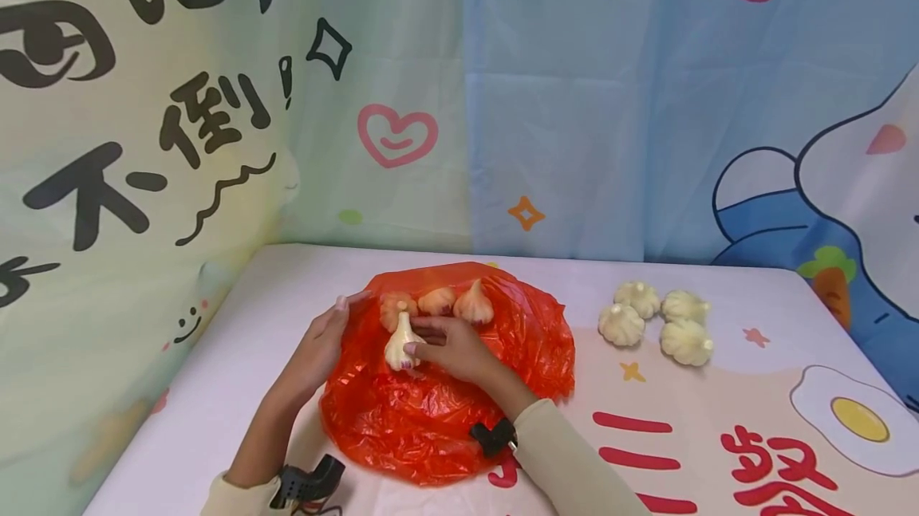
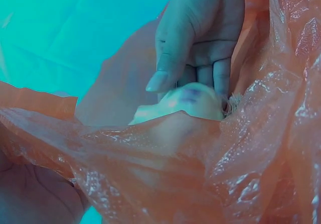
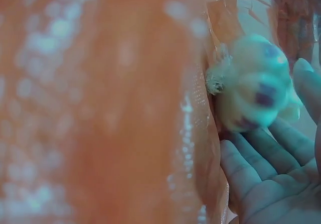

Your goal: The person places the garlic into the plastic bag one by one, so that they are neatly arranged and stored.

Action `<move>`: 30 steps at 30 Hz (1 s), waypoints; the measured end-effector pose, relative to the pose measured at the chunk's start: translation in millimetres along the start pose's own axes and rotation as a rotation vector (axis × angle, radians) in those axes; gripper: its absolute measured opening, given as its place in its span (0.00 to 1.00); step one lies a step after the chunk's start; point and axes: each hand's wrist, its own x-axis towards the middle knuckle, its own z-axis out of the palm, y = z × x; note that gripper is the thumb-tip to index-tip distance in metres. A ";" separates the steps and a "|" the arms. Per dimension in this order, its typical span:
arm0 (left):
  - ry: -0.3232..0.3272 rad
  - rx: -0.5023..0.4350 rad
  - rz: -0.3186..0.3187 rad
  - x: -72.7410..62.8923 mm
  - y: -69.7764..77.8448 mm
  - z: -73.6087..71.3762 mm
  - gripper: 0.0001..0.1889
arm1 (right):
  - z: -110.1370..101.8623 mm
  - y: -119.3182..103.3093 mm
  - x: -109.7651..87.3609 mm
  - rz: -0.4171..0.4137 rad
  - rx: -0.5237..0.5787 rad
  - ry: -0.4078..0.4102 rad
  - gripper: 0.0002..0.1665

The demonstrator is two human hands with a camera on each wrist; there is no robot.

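Note:
A garlic bulb (image 1: 402, 347) with purple marks and a long stem is at the mouth of a crinkled red plastic bag (image 1: 438, 420). My right hand (image 1: 454, 348) is right beside this bulb, the thumb and fingers around its side. In the right wrist view the fingers (image 3: 271, 153) are nearly straight below the bulb (image 3: 253, 83), and the thumb is apart from it. Three more bulbs (image 1: 474, 305) show reddish through the plastic at the back. My left hand (image 1: 316, 348) is at the bag's left edge with extended fingers; plastic partly hides their tips.
Several pale garlic bulbs (image 1: 685, 340) sit in a loose group on the table at the right. A printed cloth (image 1: 560, 101) hangs behind the table and down its left side. The table cover (image 1: 215, 372) carries printed drawings and red characters.

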 end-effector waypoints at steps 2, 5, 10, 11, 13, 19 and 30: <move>-0.001 -0.001 0.000 -0.3 0.3 -0.2 0.30 | -0.5 1.5 -0.3 -0.012 0.001 -0.015 0.27; 0.001 0.003 -0.009 -1.1 0.6 -0.4 0.31 | -2.2 5.0 -0.7 -0.021 -0.003 -0.033 0.27; 0.001 -0.005 -0.009 -1.2 0.9 -0.6 0.31 | -6.8 7.3 -3.2 -0.057 0.033 -0.051 0.27; 0.002 -0.007 -0.007 -1.2 0.8 -0.7 0.31 | -8.0 6.8 -4.3 -0.062 0.028 -0.051 0.27; -0.001 -0.013 -0.012 -1.5 0.9 -0.9 0.31 | -10.3 6.8 -6.7 -0.058 0.003 -0.045 0.28; -0.007 -0.018 -0.011 -0.5 0.9 -0.7 0.31 | -19.0 3.4 -14.8 -0.010 -0.092 -0.036 0.31; -0.001 -0.004 -0.040 0.2 -1.2 -0.4 0.32 | -37.2 -17.8 -29.9 0.011 -0.074 0.018 0.29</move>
